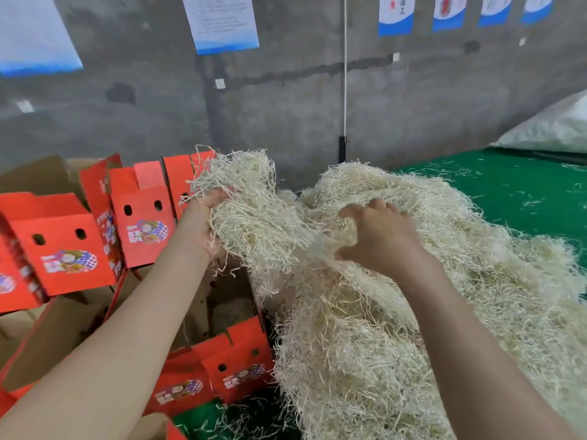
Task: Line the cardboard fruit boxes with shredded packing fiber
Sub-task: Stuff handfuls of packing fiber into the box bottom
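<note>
A big heap of pale shredded packing fiber (413,281) covers the green table (524,192) at the right. My left hand (203,223) grips a raised tuft of fiber (244,185) at the heap's left end, still joined to the heap. My right hand (378,236) presses into the heap top, fingers curled into the strands. Below my left arm stands an open red cardboard fruit box (228,360), brown inside, with a few strands on its floor.
Several more open red boxes (63,249) crowd the left side, their flaps up. A white sack (552,128) lies at the table's far right. A grey concrete wall with posters (222,20) stands behind. Loose strands litter the green surface.
</note>
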The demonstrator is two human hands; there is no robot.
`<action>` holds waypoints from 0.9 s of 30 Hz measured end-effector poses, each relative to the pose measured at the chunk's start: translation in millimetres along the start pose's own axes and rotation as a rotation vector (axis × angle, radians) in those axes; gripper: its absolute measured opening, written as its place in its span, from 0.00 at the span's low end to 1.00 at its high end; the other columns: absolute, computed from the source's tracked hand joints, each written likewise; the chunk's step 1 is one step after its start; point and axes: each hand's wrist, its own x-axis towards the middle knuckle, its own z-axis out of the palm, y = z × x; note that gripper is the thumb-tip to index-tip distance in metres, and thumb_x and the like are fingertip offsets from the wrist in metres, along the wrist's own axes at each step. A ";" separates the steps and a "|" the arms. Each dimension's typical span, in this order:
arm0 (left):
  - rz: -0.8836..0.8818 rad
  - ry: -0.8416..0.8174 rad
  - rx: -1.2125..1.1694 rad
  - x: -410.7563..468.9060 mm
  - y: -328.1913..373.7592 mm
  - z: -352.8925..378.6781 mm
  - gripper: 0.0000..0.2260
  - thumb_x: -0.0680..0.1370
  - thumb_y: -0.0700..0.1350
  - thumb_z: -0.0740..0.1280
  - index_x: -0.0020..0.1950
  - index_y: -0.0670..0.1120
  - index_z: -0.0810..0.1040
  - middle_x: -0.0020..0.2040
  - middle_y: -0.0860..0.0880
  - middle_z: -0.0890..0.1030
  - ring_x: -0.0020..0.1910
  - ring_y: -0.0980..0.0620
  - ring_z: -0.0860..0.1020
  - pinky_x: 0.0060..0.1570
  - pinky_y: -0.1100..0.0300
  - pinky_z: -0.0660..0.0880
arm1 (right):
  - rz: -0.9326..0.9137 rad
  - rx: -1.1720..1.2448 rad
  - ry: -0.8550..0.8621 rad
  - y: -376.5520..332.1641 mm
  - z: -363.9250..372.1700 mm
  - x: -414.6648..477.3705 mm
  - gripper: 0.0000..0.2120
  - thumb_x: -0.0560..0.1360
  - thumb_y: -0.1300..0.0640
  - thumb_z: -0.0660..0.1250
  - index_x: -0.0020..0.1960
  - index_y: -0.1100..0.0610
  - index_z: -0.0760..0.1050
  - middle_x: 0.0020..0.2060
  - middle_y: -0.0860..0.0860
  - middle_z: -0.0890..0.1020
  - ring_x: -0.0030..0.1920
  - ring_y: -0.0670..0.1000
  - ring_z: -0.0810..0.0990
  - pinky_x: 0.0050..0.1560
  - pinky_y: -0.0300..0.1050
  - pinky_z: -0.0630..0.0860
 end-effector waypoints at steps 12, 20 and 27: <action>-0.005 0.038 0.055 5.5 0.7 -7.5 0.07 0.76 0.45 0.60 0.46 0.47 0.77 0.33 0.48 0.83 0.31 0.48 0.83 0.28 0.53 0.79 | -0.149 0.551 -0.401 -21.8 69.3 11.6 0.30 0.72 0.52 0.70 0.69 0.55 0.62 0.51 0.58 0.78 0.51 0.42 0.77 0.69 0.55 0.63; 0.003 0.030 0.333 -11.1 -11.2 -19.7 0.15 0.78 0.40 0.58 0.35 0.48 0.79 0.28 0.49 0.81 0.27 0.53 0.81 0.23 0.62 0.76 | -0.045 0.554 -0.151 -42.0 71.1 22.7 0.11 0.73 0.70 0.59 0.53 0.66 0.74 0.47 0.59 0.79 0.46 0.55 0.79 0.56 0.55 0.76; -0.202 -0.176 0.776 -24.6 -33.0 -4.9 0.18 0.78 0.28 0.54 0.31 0.38 0.73 0.22 0.43 0.76 0.18 0.60 0.74 0.22 0.70 0.71 | -0.102 0.553 0.043 -55.8 32.3 31.7 0.17 0.77 0.69 0.56 0.65 0.63 0.70 0.66 0.61 0.70 0.65 0.57 0.69 0.67 0.48 0.60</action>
